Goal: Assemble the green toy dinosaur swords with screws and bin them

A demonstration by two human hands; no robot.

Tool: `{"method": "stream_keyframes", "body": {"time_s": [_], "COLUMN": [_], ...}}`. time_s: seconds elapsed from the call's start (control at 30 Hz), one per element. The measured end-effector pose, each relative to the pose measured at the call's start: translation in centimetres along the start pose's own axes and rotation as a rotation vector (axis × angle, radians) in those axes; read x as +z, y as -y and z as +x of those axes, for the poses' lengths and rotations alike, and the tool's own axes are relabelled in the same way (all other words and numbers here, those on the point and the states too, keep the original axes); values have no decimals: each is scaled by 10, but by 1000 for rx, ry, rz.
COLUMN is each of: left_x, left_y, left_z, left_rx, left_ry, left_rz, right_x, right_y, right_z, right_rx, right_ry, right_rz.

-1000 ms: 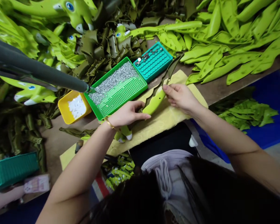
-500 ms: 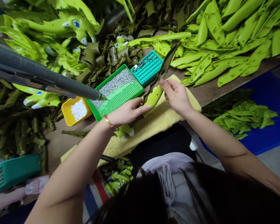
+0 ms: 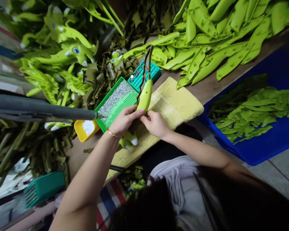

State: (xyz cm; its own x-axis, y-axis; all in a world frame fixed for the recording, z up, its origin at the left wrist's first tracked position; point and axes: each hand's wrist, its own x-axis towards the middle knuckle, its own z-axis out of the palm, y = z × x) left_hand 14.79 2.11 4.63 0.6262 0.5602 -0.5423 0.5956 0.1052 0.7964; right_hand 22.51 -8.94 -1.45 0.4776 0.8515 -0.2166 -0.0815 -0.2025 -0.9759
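Both my hands meet at the lower end of a lime-green plastic toy part [image 3: 145, 94] with a dark olive piece [image 3: 148, 61] fitted along its top. The part is lifted, pointing up and away from me over the yellow foam pad [image 3: 180, 102]. My left hand [image 3: 124, 120], with a gold bangle at the wrist, has its fingers closed round the base. My right hand [image 3: 154, 123] pinches the same end from the right. A lime-green toy head [image 3: 130, 141] lies on the pad under my left wrist.
A green tray of small metal screws [image 3: 115, 98], a teal tray [image 3: 138, 77] and a yellow tub of white bits [image 3: 86, 128] stand behind the pad. A grey tool arm [image 3: 38, 109] reaches in from the left. Lime-green shells [image 3: 207, 41] pile at the back; a blue bin [image 3: 267, 134] stands on the right.
The green part has been lifted off the pad and swung up on end. My right hand slid from its upper end down to the base beside my left hand. The camera view shifted.
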Motion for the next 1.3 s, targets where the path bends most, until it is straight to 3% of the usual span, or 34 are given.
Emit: {"method": "stream_keyframes", "body": {"time_s": [0.07,0.17,0.23,0.33,0.5,0.57,0.6,0.7,0.8,0.9,1.0,1.1,1.2,1.3], "left_x": [0,-5,-7,-4,14,16,16,11,10,16,20,13,-1,-14], "left_y": [1,8,14,21,22,23,25,35,52,67,78,88,100,109], "left_z": [1,-2,-6,-10,-4,0,1,-5,-24,-45,-58,-65,-68,-70], "left_rx": [-42,-93,-86,42,259,298,303,334,431,451,441,465,480,507], "left_ry": [37,116,140,80,-124,-146,-128,-106,-237,-332,-357,-367,-424,-481], "left_rz": [-22,9,60,145,286,317,339,453,681,954,1089,1118,1106,1101], "right_x": [-5,-23,-35,-39,-18,-20,-26,-56,-70,-32,43,107,127,114], "right_y": [-3,-8,-10,-12,-16,-13,-8,22,68,104,121,125,117,99], "right_z": [1,3,5,9,3,0,-1,3,24,63,103,123,127,128], "right_rx": [28,46,40,44,-25,4,26,50,-120,-448,-688,-726,-689,-682], "right_ry": [17,223,285,191,22,-14,8,234,245,170,340,523,514,373], "right_rz": [8,29,60,45,-42,-156,-214,-463,-701,-538,-327,-280,-260,-215]}}
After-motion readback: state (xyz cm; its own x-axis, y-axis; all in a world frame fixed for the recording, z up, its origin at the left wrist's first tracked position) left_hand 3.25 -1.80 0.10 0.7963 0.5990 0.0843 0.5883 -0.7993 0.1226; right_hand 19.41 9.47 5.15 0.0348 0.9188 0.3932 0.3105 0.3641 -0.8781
